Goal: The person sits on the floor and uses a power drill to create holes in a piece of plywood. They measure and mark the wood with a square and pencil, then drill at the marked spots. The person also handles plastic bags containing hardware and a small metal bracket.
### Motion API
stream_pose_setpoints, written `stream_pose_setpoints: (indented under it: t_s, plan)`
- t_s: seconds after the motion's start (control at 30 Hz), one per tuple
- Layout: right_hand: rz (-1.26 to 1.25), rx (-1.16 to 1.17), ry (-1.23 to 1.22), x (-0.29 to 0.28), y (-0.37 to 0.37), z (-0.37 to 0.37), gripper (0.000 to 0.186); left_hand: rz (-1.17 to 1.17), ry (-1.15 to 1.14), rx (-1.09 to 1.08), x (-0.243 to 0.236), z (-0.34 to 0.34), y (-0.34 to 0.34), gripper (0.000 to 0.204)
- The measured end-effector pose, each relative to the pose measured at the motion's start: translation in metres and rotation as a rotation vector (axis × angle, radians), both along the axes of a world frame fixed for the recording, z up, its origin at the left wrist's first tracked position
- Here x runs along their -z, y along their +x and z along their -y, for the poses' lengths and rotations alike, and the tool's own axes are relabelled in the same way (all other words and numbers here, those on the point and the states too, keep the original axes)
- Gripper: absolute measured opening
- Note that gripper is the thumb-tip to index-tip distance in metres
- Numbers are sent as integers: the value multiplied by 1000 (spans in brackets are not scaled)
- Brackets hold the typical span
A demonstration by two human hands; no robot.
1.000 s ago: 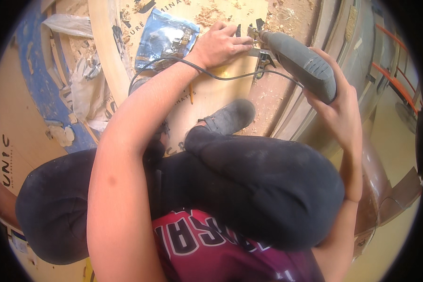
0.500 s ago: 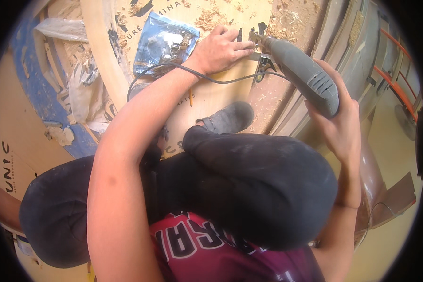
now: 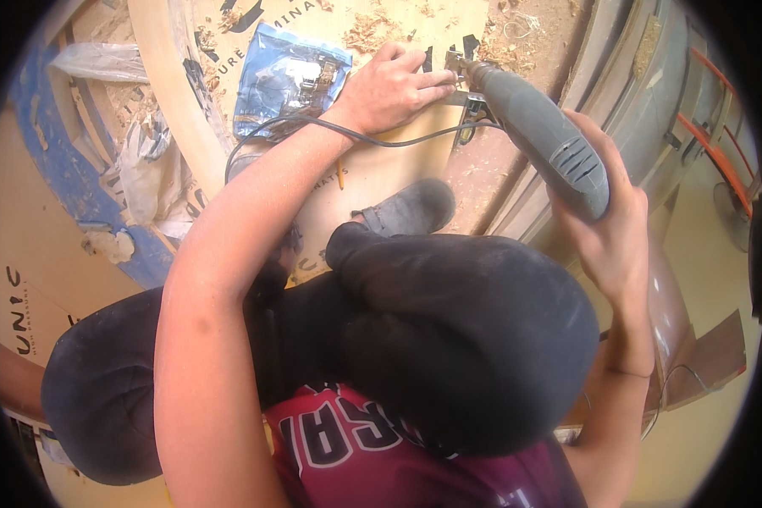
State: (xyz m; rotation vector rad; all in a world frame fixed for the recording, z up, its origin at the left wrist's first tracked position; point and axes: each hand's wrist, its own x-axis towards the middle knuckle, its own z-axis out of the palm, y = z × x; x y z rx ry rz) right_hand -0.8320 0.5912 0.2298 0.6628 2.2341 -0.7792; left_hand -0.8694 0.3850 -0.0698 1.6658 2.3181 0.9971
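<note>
While gripping the grey power tool (image 3: 540, 135) in the clenched right hand (image 3: 610, 241), pointing its long axis up and left toward the wooden panel (image 3: 381, 165). Pressing the left hand (image 3: 389, 85) on the panel, fingers (image 3: 427, 80) curled, touching the tool's tip, clearly nearer to it.

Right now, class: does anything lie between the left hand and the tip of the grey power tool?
Nothing visible does. The left hand rests on the plywood sheet, its fingers right at the grey power tool tip.
</note>
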Motion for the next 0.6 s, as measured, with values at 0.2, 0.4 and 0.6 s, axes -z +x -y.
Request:
stream_pose_setpoints:
  t_s: [0.2, 0.4, 0.6]
  plan:
    - [-9, -9, -15, 1, -3, -4, 61, 10, -11, 12, 0, 0, 0, 24]
    - [2, -13, -21, 3, -4, -8, 61, 11, -5, 11, -1, 1, -1, 24]
    - [24, -27, -18, 3, -5, -4, 62, 13, -5, 7, -2, 1, -1, 24]
